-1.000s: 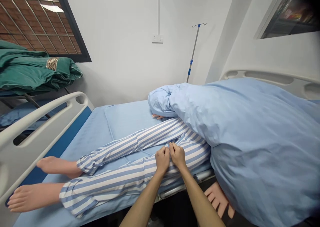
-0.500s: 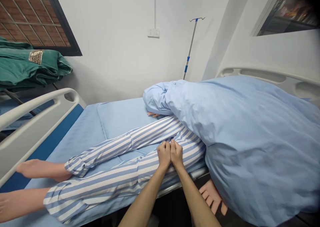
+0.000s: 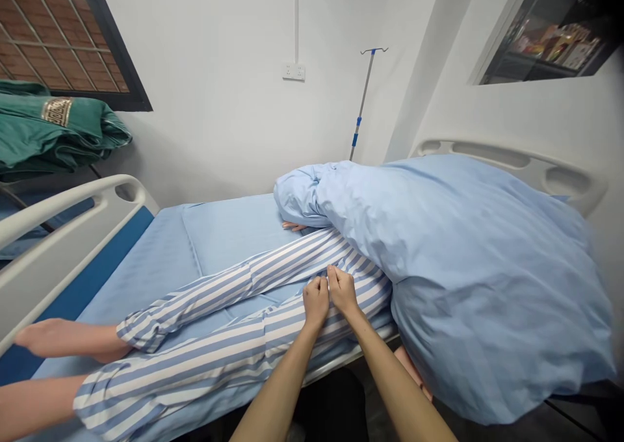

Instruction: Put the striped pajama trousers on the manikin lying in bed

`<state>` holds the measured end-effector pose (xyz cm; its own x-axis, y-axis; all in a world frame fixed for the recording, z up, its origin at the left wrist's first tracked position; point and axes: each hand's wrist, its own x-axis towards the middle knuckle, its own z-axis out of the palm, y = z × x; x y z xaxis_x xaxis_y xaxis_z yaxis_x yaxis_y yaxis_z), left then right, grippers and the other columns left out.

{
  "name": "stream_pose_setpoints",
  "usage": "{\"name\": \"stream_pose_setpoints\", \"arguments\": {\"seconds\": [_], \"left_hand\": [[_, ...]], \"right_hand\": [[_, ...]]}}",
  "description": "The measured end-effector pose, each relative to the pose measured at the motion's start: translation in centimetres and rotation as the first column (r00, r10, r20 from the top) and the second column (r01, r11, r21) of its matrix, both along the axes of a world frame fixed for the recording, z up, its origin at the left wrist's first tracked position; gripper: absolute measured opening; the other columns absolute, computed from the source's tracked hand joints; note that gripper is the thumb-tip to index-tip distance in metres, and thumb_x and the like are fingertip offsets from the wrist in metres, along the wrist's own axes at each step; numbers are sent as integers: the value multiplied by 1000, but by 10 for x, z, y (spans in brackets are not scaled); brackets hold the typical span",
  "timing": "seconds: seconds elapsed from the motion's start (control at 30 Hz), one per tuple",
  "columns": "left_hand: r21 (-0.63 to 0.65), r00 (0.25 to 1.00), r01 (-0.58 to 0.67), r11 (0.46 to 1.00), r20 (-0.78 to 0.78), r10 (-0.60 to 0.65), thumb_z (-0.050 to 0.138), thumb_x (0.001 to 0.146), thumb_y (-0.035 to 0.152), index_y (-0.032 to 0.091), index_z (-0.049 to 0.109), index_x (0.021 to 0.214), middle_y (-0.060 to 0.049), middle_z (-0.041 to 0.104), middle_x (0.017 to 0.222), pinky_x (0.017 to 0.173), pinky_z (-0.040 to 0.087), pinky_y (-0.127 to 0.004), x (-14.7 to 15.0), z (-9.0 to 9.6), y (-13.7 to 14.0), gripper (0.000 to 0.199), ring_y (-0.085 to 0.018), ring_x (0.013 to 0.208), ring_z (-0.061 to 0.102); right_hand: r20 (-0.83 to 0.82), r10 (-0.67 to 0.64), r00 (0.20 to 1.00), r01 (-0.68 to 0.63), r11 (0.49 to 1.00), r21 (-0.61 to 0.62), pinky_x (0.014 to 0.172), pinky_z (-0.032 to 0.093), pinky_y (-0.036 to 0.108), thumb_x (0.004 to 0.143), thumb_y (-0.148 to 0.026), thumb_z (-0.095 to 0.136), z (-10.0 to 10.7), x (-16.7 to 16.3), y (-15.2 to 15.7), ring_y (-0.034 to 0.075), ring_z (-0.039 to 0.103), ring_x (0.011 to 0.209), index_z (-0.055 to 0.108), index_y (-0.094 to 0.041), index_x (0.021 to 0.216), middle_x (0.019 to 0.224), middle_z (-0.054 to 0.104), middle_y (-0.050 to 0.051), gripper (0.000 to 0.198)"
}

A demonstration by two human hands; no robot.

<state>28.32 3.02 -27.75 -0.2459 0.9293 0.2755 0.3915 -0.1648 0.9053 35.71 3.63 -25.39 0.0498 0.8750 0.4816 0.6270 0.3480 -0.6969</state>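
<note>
My left hand (image 3: 316, 301) and my right hand (image 3: 342, 289) are closed side by side over the upper thigh of a lying figure that looks like a manikin. The figure wears blue-and-white striped trousers (image 3: 219, 344). My fingers are curled inward, so whatever they may hold is hidden; I cannot tell whether they pinch the cloth. Bare feet (image 3: 68, 338) stick out of the trouser legs at the left. A light blue quilt (image 3: 468, 266) is bunched over the upper body, close to the right of my hands. Fingers of one figure's hand (image 3: 294, 226) show under its edge.
The bed has a blue sheet (image 3: 234, 224), a pale footboard (image 3: 117, 198) at left and a headboard (image 3: 526, 159) at right. A drip stand (image 3: 363, 97) stands behind it by the wall. Green folded cloth (image 3: 63, 130) lies at far left. The figure's other arm (image 3: 412, 367) hangs over the near side.
My right hand has shifted slightly up and turned towards the left one; both stay closed. The view has moved a little, and my right forearm now covers most of the figure's hanging hand.
</note>
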Motion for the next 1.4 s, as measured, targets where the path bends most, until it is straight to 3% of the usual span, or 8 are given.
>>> {"name": "stream_pose_setpoints", "arguments": {"seconds": [0.23,0.37,0.53,0.77,0.97,1.17,1.4], "left_hand": [[-28,999,14,1000,35,-13,34,75,32,16,36,47,3,40,45,50,22,-22,1,0,-1,33,-8,47,32],[-74,991,40,996,130,-30,37,73,33,17,34,46,4,35,44,48,22,-21,8,13,5,32,-7,47,30],[1,976,57,998,210,-56,37,72,32,17,30,45,5,30,44,47,22,-21,21,28,13,32,-6,46,28],[15,999,-1,1000,52,0,35,76,33,17,39,47,3,39,44,48,22,-22,24,0,7,33,-7,46,32],[-4,1000,-3,1000,14,3,32,78,34,17,41,48,1,45,46,50,23,-22,21,0,9,36,-8,47,36],[15,1000,23,1000,-20,-22,33,76,30,17,39,47,2,43,46,50,22,-22,22,3,8,33,-9,49,35],[-5,1000,18,1000,-13,-18,33,77,32,17,37,47,2,42,46,51,23,-23,26,1,7,33,-9,49,35]], "right_hand": [[46,-41,998,42,999,-19,51,26,21,85,-36,23,-17,2,1,10,42,47,47,-17,56,49,49,1,42],[-43,-45,998,44,998,-33,52,29,21,85,-38,22,-18,4,1,11,45,50,49,-16,58,53,53,2,43],[-202,-53,978,45,998,-43,52,32,22,84,-39,22,-15,8,2,13,48,54,51,-16,61,58,56,5,43],[-267,-82,960,78,997,-27,49,29,21,81,-33,30,-17,8,2,9,38,46,39,-17,54,48,43,-2,34],[-195,-67,978,56,997,-62,48,27,21,82,-36,27,-8,9,4,9,38,47,37,-17,52,47,42,-2,37],[13,-11,1000,10,1000,25,49,25,21,84,-36,25,16,22,8,8,34,45,41,-17,52,46,40,-3,40],[104,-51,993,53,998,-15,50,25,22,84,-38,26,-12,31,14,10,38,46,45,-17,55,47,47,0,41]]}}
